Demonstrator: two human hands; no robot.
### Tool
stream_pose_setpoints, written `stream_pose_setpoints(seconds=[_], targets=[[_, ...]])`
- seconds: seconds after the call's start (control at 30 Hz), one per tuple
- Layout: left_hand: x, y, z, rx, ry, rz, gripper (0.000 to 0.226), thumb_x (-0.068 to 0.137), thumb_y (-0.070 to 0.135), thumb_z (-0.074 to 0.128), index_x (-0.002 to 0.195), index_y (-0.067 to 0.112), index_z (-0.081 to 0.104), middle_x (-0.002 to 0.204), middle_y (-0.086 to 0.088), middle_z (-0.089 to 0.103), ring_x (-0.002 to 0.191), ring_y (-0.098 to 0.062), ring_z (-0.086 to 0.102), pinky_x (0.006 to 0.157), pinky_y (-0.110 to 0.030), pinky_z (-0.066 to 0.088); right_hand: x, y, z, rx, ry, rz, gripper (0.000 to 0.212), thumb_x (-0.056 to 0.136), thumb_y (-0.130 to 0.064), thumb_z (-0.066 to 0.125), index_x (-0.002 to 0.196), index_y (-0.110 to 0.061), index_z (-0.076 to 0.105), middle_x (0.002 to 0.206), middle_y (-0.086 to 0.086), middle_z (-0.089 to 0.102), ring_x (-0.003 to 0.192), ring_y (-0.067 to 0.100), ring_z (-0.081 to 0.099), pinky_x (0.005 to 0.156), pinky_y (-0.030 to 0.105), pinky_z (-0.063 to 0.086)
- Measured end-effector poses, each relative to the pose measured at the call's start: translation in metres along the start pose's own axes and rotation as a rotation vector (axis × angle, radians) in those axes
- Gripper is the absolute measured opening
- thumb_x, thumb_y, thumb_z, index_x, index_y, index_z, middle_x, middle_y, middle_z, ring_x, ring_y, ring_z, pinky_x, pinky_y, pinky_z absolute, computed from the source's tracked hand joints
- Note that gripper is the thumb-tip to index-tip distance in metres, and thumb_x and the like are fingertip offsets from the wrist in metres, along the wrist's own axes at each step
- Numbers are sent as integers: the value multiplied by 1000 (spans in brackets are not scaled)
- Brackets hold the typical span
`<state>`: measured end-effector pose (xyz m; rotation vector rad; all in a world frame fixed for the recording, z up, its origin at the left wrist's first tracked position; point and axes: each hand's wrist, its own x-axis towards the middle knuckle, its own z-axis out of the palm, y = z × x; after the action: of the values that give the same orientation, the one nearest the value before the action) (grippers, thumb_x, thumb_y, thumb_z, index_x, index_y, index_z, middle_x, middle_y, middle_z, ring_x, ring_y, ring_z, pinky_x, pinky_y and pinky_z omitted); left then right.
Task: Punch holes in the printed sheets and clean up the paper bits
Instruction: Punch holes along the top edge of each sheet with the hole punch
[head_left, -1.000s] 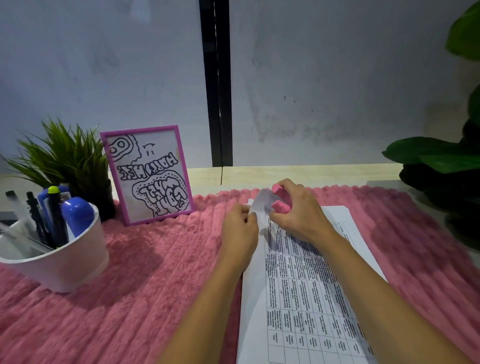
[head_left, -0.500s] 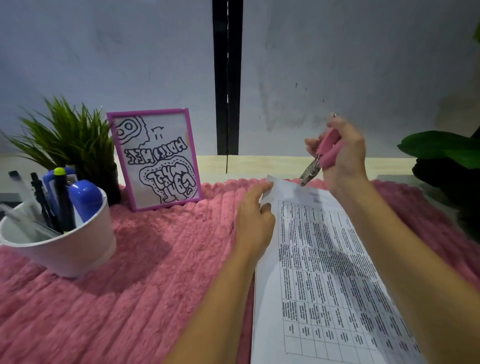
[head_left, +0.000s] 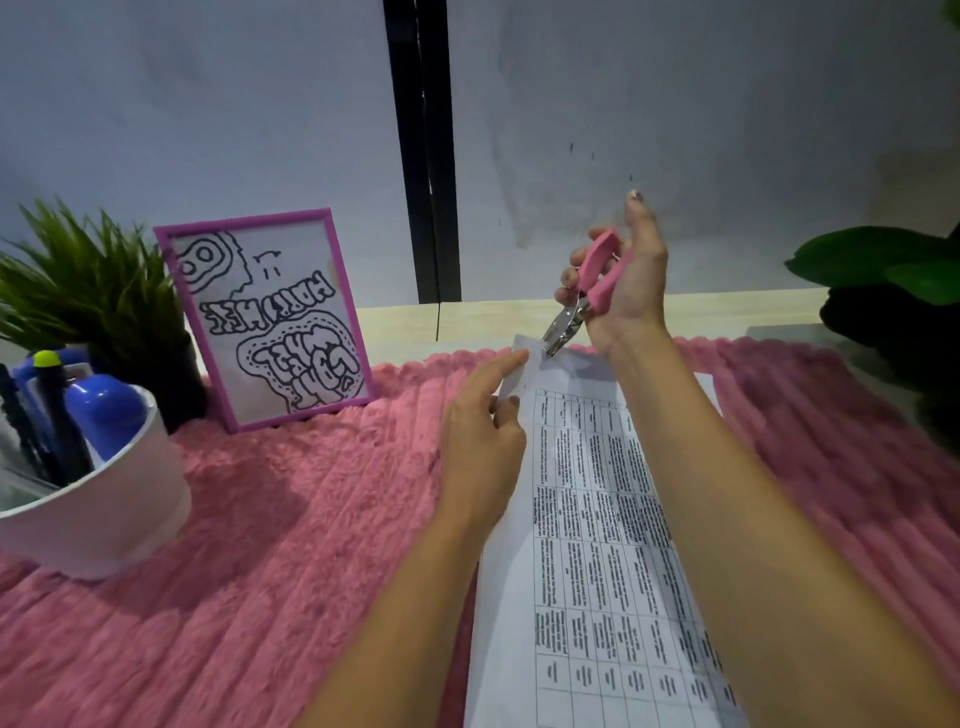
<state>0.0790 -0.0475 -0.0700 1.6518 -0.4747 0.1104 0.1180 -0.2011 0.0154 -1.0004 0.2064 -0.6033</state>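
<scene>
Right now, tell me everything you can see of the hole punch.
The punch is a plier type: two pink plastic-looking handles, spread apart, and a shiny metal head. The right hand grips the handles and holds it raised, tilted, head pointing down-left at the far left corner of the sheet. Whether the head touches the paper cannot be told.

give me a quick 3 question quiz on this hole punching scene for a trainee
1. True or false: the right hand grips the pink hole punch.
2. Which part of the printed sheets does the left hand hold? A: the far left corner. B: the near edge. C: the right edge.
3. Fill in: the sheets lie on a ____ fluffy mat.

Key: 1 true; 2 A; 3 pink.
</scene>
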Motion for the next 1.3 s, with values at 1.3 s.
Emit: stream_pose_setpoints(seconds=[1.3], targets=[[0,6,-1,94,-108,-18,47,89,-6,55,120,26,67,121,18,61,124,0,48,106,-20,35,-3,18,7,-68,185,-12,25,91,-27,52,73,-11,49,55,8,46,42,18,37,43,25,31]])
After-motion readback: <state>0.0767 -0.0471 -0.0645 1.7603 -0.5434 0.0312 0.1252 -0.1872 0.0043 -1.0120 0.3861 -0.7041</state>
